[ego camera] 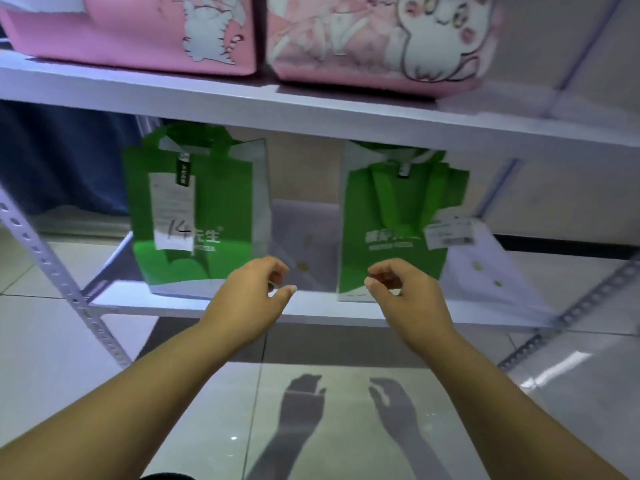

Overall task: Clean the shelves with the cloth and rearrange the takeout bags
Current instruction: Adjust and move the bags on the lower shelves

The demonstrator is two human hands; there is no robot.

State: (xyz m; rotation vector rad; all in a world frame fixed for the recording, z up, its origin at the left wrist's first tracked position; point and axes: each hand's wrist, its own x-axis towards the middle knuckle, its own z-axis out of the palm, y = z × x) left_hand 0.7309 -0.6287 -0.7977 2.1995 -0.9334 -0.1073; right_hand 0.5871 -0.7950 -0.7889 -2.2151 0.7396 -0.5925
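Observation:
Two green takeout bags stand upright on the lower white shelf point(322, 311): the left green bag point(201, 216) carries a white receipt, and the right green bag point(394, 223) has a white label at its right side. Two pink cartoon bags sit on the upper shelf point(311, 109): the left pink bag point(131, 29) and the right pink bag point(377, 39). My left hand point(252, 292) hovers in front of the lower shelf between the green bags, fingers loosely curled, holding nothing. My right hand point(405, 292) hovers before the right green bag, also loosely curled and empty. No cloth is visible.
Perforated metal uprights frame the rack, the left upright point(59, 271) and the right upright point(568, 317). A dark blue fabric point(62, 157) hangs behind at the left. Glossy floor tiles point(346, 427) below show the shadows of both hands.

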